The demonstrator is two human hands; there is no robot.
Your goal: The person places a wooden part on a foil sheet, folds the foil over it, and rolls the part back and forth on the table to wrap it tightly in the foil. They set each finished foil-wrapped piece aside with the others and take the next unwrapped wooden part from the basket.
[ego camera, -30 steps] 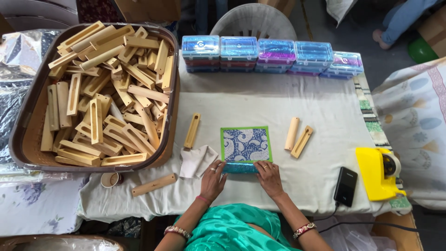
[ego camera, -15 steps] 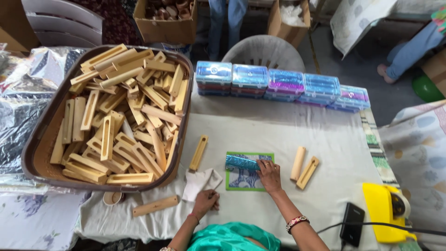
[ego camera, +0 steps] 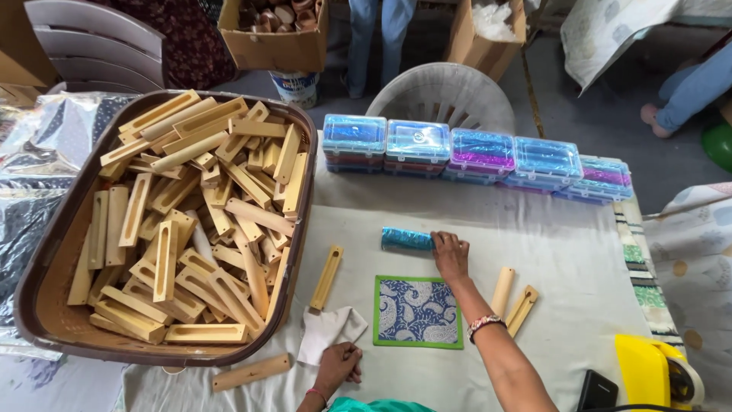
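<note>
Clothed table [ego camera: 534,252] | right hand [ego camera: 451,255] touching blue roll [ego camera: 406,239] | left hand [ego camera: 338,365] on white cloth [ego camera: 324,331]
</note>
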